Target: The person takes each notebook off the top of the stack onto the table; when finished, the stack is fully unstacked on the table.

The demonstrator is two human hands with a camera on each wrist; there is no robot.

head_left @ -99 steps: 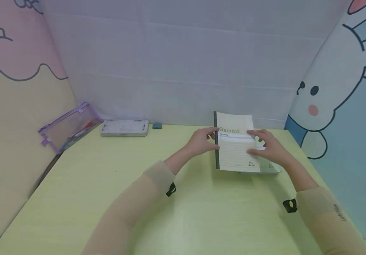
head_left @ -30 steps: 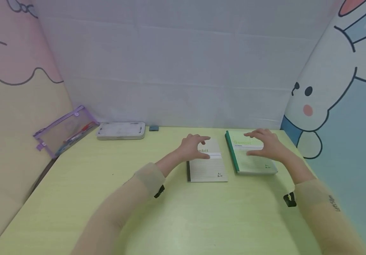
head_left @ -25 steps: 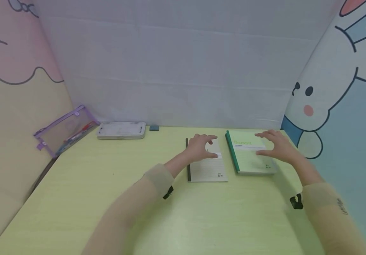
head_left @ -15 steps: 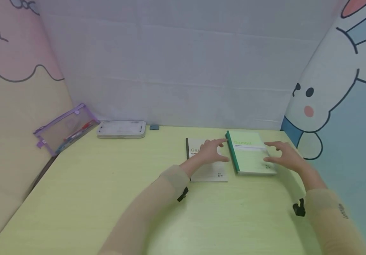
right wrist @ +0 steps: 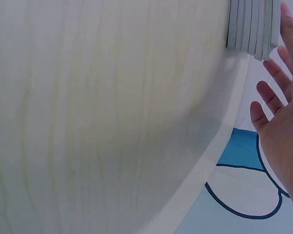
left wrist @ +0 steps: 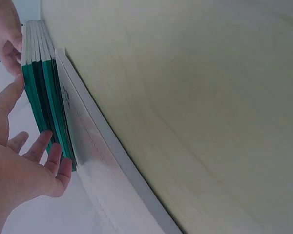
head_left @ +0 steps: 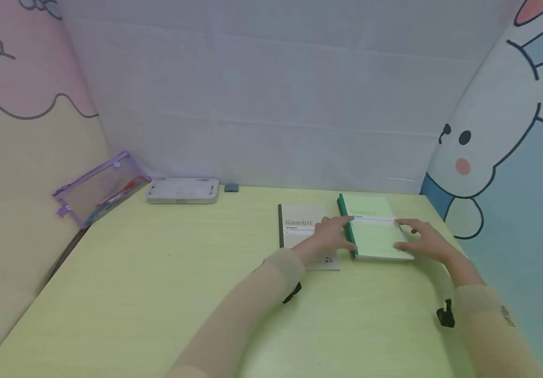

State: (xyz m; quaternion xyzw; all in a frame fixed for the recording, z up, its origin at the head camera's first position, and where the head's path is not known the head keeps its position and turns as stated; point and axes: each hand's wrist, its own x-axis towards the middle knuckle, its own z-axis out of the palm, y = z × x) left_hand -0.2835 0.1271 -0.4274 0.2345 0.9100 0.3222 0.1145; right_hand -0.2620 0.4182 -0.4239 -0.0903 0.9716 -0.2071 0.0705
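The notebook stack points lengthwise away (spines left), relaxed hands touching its sides.

A pale backdrop rose at 12 o'clock behind the yellow-green counter. Toward 10 o'clock a clear, purple-edged pouch stood tilted, pens inside. At 11 o'clock a white case lay flat, with a small blue block just off its 3 o'clock end. A rabbit print showed at 2 o'clock.
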